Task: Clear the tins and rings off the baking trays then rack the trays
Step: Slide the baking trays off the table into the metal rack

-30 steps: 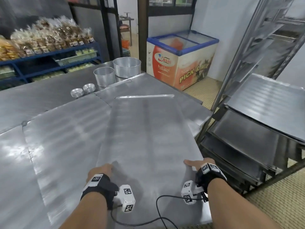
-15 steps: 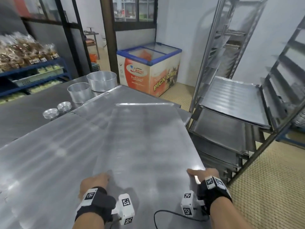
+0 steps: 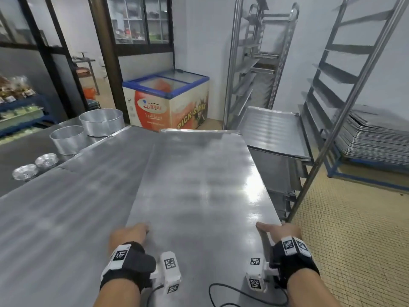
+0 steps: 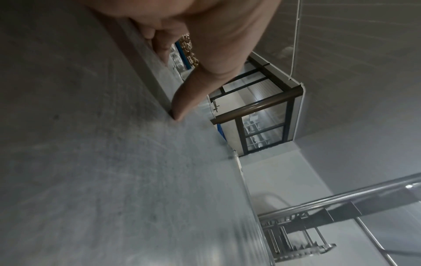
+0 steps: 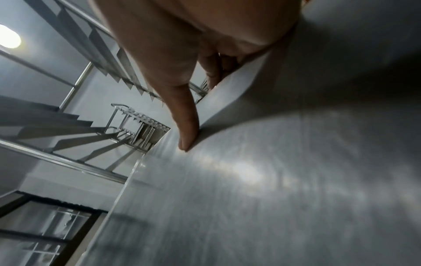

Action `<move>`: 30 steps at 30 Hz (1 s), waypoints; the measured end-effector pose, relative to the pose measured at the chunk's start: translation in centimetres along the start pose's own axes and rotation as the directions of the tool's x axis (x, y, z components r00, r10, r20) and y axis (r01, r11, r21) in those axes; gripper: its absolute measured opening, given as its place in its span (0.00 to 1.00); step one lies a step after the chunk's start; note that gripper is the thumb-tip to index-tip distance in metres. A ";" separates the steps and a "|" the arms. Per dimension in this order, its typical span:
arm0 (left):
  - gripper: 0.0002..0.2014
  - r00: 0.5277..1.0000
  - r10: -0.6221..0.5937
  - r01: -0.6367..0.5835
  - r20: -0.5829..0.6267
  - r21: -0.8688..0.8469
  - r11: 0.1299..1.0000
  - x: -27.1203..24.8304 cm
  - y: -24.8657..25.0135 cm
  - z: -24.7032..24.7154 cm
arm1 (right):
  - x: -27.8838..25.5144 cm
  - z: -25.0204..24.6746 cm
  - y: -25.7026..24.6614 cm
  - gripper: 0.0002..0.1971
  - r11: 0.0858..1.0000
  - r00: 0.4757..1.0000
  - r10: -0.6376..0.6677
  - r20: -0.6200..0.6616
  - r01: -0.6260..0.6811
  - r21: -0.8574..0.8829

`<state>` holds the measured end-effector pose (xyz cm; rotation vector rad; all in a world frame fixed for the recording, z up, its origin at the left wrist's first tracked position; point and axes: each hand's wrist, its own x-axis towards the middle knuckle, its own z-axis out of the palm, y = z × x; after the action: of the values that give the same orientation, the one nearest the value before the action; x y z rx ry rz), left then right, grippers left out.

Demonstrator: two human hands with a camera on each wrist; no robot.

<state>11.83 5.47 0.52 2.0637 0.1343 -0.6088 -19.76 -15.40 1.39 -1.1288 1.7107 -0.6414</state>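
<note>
I hold a long, bare steel baking tray by its two long edges, lifted off the table and pointing at the rack. My left hand grips the left rim, thumb on top, fingers curled under. On the right rim my right hand grips the same way, its thumb pressed on the tray's surface. Two round cake tins and two small fluted tins stand on the table at the far left.
A steel tray rack stands right of the table with trays in its lower slots and open runners above. Behind it are a second rack and a stack of trays. A chest freezer stands ahead.
The tray has come up off the table and swung right toward the rack, with both hands still on its edges. My view has turned right with it.
</note>
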 end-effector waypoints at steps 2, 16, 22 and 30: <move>0.12 1.000 -0.004 0.005 0.028 -0.016 1.000 -1.3 0.4 0.9 | -0.1 -1.9 0.5 0.19 0.999 1.000 0.010 -0.019 -0.009 0.050; 0.11 0.980 0.112 -0.117 0.162 0.017 0.993 -10.0 2.4 10.8 | 1.1 -15.3 4.6 0.30 0.983 0.982 0.070 -0.173 -0.038 0.181; 0.15 0.969 0.129 -0.156 0.211 0.118 0.981 -12.0 3.5 14.2 | 2.6 -18.5 5.4 0.30 0.975 0.974 0.123 -0.192 -0.082 0.205; 0.12 0.971 0.068 -0.108 0.229 0.169 0.980 -10.8 5.6 18.2 | 5.3 -18.7 4.5 0.25 0.962 0.967 0.180 -0.181 -0.135 0.238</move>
<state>-2.46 -11.07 2.09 2.1449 -0.1476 -0.8165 -39.16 -19.58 3.12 -0.7808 1.8248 -0.8471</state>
